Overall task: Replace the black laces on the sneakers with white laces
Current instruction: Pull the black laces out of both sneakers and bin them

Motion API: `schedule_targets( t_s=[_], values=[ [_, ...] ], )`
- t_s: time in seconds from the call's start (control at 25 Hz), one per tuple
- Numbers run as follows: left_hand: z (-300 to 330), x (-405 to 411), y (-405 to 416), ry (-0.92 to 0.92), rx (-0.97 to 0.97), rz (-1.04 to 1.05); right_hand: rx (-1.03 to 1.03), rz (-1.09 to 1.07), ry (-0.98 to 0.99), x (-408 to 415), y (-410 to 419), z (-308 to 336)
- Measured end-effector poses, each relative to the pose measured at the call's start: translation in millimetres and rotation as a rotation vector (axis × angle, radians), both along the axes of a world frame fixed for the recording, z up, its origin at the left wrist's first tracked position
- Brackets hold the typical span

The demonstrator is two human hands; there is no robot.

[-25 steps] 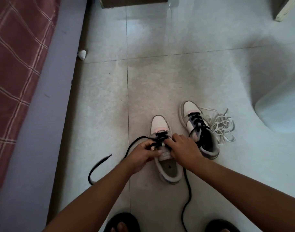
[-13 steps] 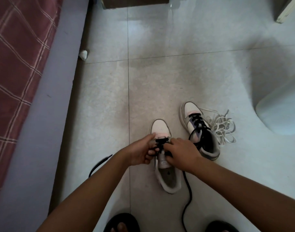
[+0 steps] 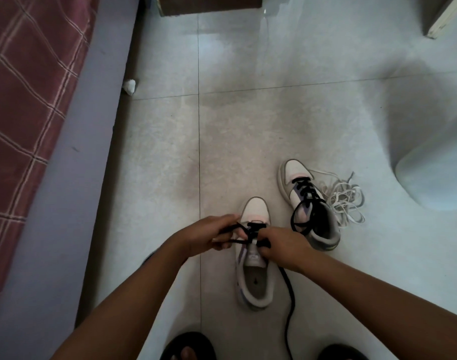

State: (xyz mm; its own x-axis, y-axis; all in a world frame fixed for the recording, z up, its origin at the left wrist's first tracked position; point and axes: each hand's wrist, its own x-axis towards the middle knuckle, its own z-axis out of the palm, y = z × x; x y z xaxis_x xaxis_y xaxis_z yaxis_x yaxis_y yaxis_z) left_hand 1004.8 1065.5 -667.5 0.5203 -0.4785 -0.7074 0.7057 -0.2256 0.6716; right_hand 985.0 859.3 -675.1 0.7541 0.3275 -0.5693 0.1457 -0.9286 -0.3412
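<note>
Black sandals (image 3: 188, 346) poke in at the near edge, one on each side of a loose run of black lace (image 3: 289, 302) that snakes across the tiled floor (image 3: 248, 120) toward the near sneaker (image 3: 253, 279). That shoe sits toe pointing away, heel closest, and most of its eyelets look already emptied, with just a bit of black lacing left near the toe end.

Both hands are on that bit. Left hand (image 3: 209, 236) has its fingers curled around a strand of the lace at the left side of the shoe, so its grip is closed on the lace. Right hand (image 3: 282, 245) is bunched at the right side of the tongue, pinching the lace too as far as I can make out.

Just beyond and to the right stands the second sneaker (image 3: 308, 203), fully laced in black, angled a little. Touching its right side is a messy heap of white laces (image 3: 344, 198) on the floor.

Farther left, a bed with a red checked cover (image 3: 22, 113) runs along the edge, and a small white crumpled thing (image 3: 129, 86) sits by its base.
</note>
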Motion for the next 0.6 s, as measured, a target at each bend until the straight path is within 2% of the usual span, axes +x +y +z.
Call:
schedule_targets(
  t_s=[0.12, 0.2, 0.24, 0.28, 0.36, 0.4, 0.44, 0.56, 0.6],
  values=[
    [0, -6, -6, -0.096, -0.100, 0.439, 0.046, -0.104, 0.073, 0, -7, 1],
    [-3, -10, -3, 0.006, -0.216, 0.720, 0.090, -0.135, 0.101, 1, -7, 4],
    [-1, -12, 0, 0.045, -0.276, 0.728, 0.083, -0.109, 0.091, 2, -5, 4],
    [4, -12, 1, 0.063, -0.269, 0.613, 0.050, -0.062, 0.063, 3, -4, 3],
    [14, -12, 0, 0.014, -0.138, 0.178, -0.035, 0.019, 0.005, 2, 1, 2],
    [16, -9, 0, -0.043, -0.112, 0.073, -0.059, 0.038, -0.003, 1, 3, 1],
    [20, -5, 2, -0.083, -0.128, 0.117, -0.072, 0.042, 0.002, 0, 3, 0],
    [26, 6, 20, -0.057, -0.319, 0.671, -0.051, 0.002, 0.028, -1, -1, -1],
    [23, 7, 25, -0.047, -0.344, 0.799, -0.036, -0.020, 0.037, -2, -3, -1]
  ],
)
